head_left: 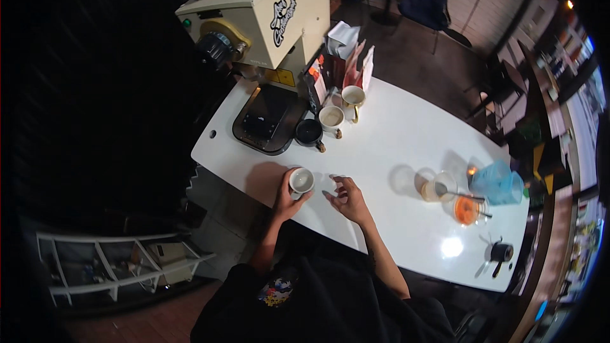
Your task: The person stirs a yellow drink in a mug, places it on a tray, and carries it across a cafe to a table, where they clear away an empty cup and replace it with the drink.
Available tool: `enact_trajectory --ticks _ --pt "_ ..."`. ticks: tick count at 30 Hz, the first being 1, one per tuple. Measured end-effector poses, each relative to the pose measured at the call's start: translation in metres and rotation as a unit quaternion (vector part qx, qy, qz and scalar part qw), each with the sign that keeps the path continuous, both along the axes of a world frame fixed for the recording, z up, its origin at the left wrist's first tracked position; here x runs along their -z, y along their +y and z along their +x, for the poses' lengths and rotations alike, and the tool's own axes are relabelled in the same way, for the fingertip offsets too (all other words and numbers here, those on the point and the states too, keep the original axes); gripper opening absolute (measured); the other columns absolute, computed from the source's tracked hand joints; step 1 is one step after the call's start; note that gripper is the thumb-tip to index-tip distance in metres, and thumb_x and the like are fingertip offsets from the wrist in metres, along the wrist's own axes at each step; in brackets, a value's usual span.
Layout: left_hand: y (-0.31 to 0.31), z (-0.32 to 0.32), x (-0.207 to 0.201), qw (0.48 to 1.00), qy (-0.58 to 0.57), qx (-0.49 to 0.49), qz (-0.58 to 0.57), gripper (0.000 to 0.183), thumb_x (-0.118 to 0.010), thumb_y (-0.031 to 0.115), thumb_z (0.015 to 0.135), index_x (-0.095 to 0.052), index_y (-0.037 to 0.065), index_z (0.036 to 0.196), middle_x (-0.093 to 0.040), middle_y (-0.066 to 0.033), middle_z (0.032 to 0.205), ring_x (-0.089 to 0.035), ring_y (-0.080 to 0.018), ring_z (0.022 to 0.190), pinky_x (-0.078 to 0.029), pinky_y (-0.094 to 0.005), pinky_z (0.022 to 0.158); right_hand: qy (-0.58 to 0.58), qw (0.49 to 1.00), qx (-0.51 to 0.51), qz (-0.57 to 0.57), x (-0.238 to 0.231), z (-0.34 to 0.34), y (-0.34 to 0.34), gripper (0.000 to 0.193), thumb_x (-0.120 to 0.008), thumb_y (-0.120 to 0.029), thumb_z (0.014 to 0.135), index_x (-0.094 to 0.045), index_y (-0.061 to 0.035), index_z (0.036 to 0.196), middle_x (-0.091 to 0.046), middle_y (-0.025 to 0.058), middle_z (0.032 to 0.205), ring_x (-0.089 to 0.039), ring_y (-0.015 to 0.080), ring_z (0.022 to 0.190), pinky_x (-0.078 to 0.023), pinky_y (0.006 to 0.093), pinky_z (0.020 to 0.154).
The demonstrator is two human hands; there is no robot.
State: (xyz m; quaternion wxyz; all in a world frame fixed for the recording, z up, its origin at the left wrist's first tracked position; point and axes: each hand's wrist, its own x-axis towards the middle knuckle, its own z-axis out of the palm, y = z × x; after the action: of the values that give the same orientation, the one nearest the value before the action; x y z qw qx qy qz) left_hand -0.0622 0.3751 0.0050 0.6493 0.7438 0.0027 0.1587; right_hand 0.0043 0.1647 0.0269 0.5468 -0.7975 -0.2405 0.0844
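Observation:
My left hand (288, 203) is wrapped round a small white cup (302, 180), held upright over the near edge of the white table (394, 127). From above I look into its pale inside; whether anything lies at the bottom is hard to tell. My right hand (347, 201) hovers just to the right of the cup, apart from it, fingers spread and holding nothing. Beyond the cup stand a black cup (309, 132), a white mug (331, 117) and another white mug with a gold handle (353, 95).
A cream coffee grinder (286, 9) towers at the back left over a black tray (244, 130). Bags (362, 67) stand behind the mugs. To the right are a glass with a spoon (437, 187), an orange-filled glass (467, 211), blue containers (492, 181) and a small black handled pot (502, 252).

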Motion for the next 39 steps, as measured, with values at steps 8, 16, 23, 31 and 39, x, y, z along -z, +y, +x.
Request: enact_trajectory --ticks 8,16,23,31,39 --pt "0.01 0.033 -0.003 0.992 0.016 -0.112 0.062 0.073 -0.083 0.015 0.081 -0.042 0.004 0.141 -0.054 -0.0143 0.134 -0.055 -0.0267 0.124 -0.048 -0.0393 0.101 -0.002 0.987 0.116 0.11 0.041 0.085 0.021 0.05 -0.074 -0.009 0.088 -0.051 -0.0002 0.132 -0.058 0.0199 0.117 -0.067 0.023 0.076 -0.056 0.0333 0.065" --pt "0.031 0.05 -0.035 0.982 0.105 -0.076 0.137 0.077 -0.084 0.023 0.08 -0.042 0.004 0.141 -0.061 -0.0172 0.129 -0.06 -0.031 0.121 -0.048 -0.0415 0.1 0.033 0.989 0.141 0.039 0.03 0.128 0.046 0.033 -0.068 -0.008 0.092 -0.059 -0.0023 0.122 -0.06 0.0215 0.105 -0.069 0.0261 0.074 -0.054 0.0344 0.06" --pt "0.054 0.069 -0.03 0.98 0.083 -0.031 0.176 0.106 -0.087 0.025 0.076 -0.02 0.004 0.155 -0.043 -0.0247 0.148 -0.05 -0.0359 0.133 -0.042 -0.0433 0.108 -0.012 0.983 0.173 0.057 0.04 0.128 0.058 0.021 -0.059 -0.008 0.099 -0.063 0.0025 0.116 -0.058 0.0161 0.103 -0.068 0.0217 0.075 -0.056 0.0308 0.062" --pt "0.07 0.088 -0.03 0.977 0.139 0.048 0.156 0.116 -0.088 0.024 0.071 -0.013 0.001 0.157 -0.039 -0.0279 0.152 -0.046 -0.0364 0.138 -0.039 -0.0443 0.112 -0.042 0.978 0.202 0.038 0.03 0.13 0.061 0.017 -0.056 0.0 0.095 -0.066 0.0053 0.107 -0.058 0.0178 0.105 -0.068 0.0225 0.078 -0.056 0.0304 0.06" --pt "0.066 0.097 -0.043 0.974 0.139 0.061 0.17 0.095 -0.086 0.023 0.071 -0.037 -0.003 0.148 -0.065 -0.0212 0.122 -0.065 -0.03 0.117 -0.05 -0.0407 0.1 0.022 0.98 0.193 0.039 0.017 0.133 0.051 0.019 -0.063 -0.004 0.092 -0.071 0.0032 0.108 -0.062 0.0204 0.105 -0.07 0.025 0.076 -0.057 0.0313 0.059"
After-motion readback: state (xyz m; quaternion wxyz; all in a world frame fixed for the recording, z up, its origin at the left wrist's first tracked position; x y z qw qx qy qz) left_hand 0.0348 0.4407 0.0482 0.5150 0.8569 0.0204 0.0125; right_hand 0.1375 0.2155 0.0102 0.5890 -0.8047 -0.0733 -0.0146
